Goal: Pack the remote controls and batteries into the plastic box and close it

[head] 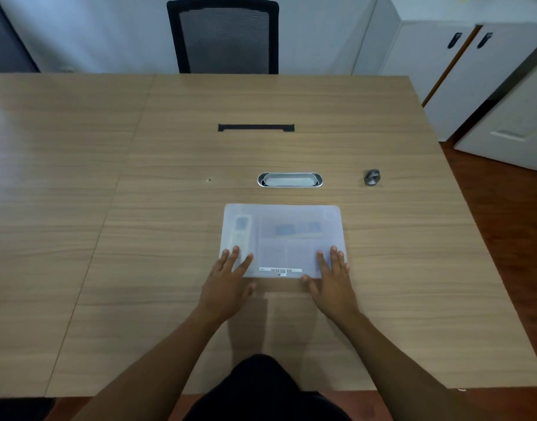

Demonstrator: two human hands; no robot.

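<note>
Head view, left to right: left hand (227, 278) flat, fingers spread wide, pressing near-left corner of translucent frosted plastic box (282, 238) on wooden table (109, 208). White slim remote control (238, 235) dimly visible inside at left; blurred bluish shapes at centre, perhaps batteries. Right hand (332, 278) likewise flat and wide on near-right corner, gripping nothing. Packing apparently done, lid on; only latching possibly left.

A wide wood-grain surface (139, 208) fills most of the view, with a black slot (256, 127) and an oval metal grommet (289, 180) set into it. A black mesh chair (223, 34) stands at the far edge against a pale wall (94, 31). White cabinets (449, 65) stand at right on reddish-brown floor (498, 226).
</note>
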